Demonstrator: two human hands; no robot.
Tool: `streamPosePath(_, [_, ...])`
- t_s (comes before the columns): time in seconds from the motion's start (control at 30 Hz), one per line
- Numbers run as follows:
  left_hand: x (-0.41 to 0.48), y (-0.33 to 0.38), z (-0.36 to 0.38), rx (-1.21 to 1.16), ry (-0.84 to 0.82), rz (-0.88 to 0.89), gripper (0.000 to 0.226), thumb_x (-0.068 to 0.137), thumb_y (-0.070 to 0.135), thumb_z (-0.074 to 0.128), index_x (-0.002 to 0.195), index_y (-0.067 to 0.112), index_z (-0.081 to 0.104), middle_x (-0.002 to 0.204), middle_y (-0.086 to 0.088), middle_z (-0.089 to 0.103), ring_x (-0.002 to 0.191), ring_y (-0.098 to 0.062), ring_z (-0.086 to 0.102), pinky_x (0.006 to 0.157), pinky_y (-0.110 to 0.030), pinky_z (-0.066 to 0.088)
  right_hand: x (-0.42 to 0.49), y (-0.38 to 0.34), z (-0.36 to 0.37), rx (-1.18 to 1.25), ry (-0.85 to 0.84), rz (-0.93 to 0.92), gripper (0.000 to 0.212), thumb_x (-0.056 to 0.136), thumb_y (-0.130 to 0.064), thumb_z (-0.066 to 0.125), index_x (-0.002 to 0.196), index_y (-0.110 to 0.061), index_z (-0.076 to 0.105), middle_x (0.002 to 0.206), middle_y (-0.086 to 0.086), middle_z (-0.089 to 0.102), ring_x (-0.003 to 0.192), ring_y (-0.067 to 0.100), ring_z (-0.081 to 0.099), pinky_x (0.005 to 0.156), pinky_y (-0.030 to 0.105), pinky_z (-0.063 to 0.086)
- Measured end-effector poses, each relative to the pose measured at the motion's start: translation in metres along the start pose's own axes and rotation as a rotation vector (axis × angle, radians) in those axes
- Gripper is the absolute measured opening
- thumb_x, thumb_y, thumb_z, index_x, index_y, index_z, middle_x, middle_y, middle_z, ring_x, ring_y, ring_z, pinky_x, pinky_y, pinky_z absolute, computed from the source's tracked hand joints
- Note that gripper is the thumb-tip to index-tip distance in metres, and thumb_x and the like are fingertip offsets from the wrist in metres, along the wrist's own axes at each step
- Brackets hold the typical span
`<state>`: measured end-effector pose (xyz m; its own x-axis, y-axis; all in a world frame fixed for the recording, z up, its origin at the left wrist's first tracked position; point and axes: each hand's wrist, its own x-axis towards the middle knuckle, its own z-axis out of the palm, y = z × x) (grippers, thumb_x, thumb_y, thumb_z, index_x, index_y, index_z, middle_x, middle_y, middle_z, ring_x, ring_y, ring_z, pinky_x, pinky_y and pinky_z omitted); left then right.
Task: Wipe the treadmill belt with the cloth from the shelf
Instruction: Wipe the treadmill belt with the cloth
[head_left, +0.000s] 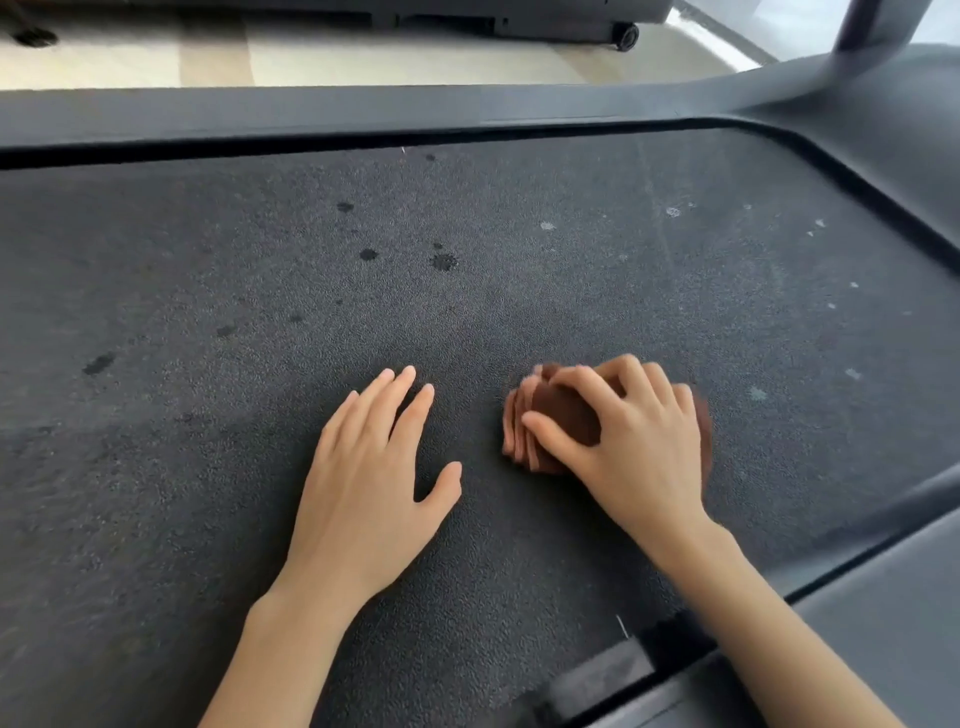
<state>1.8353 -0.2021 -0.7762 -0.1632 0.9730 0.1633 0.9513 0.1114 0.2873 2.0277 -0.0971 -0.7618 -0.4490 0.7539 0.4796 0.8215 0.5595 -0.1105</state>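
The dark textured treadmill belt fills most of the view, with dark wet spots near its middle and pale specks toward the right. A bunched brown cloth lies on the belt, right of centre. My right hand sits on top of it with curled fingers gripping the cloth against the belt; the cloth's right side is blurred and mostly hidden under the hand. My left hand rests flat on the belt to the left of the cloth, fingers straight and spread, holding nothing.
Grey side rails frame the belt at the far side and at the near right. An upright post rises at the top right. Beyond lies a light floor with the wheeled base of another machine.
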Motion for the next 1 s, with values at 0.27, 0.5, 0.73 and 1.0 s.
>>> streamPosePath(0.27, [0.000,-0.001,0.000,-0.001,-0.005,0.005,0.069,0.085,0.052,0.034,0.138,0.009,0.047,0.147,-0.007,0.040,0.138,-0.022,0.030,0.113,-0.034,0.014,0.000,0.060,-0.012,0.048,-0.037,-0.027,0.047,0.079,-0.069,0.049,0.098,-0.031,0.069,0.087,-0.001,0.058,0.082,0.026,0.056,0.071,0.037,0.045])
streamPosePath(0.5, [0.000,0.000,0.001,0.019,-0.004,0.005,0.071,0.085,0.053,0.032,0.138,0.009,0.047,0.148,-0.007,0.039,0.139,-0.021,0.029,0.114,-0.036,0.015,0.009,0.093,-0.013,-0.102,-0.011,0.259,0.054,0.076,-0.068,0.045,0.099,-0.025,0.068,0.085,0.011,0.059,0.084,0.037,0.057,0.073,0.040,0.042])
streamPosePath(0.73, [-0.001,0.000,0.000,0.047,-0.012,0.011,0.072,0.086,0.055,0.029,0.140,0.009,0.045,0.149,-0.007,0.038,0.140,-0.021,0.027,0.114,-0.041,0.019,-0.041,0.035,-0.032,-0.008,-0.014,0.062,0.043,0.078,-0.065,0.051,0.092,-0.028,0.068,0.080,0.003,0.054,0.076,0.028,0.054,0.066,0.037,0.040])
streamPosePath(1.0, [0.006,0.023,-0.002,0.148,-0.117,0.076,0.070,0.084,0.054,0.030,0.136,0.013,0.051,0.144,-0.010,0.044,0.135,-0.034,0.035,0.106,-0.059,0.028,-0.048,0.056,-0.038,0.008,-0.049,-0.042,0.043,0.077,-0.069,0.051,0.093,-0.032,0.068,0.082,-0.003,0.055,0.074,0.024,0.055,0.065,0.035,0.045])
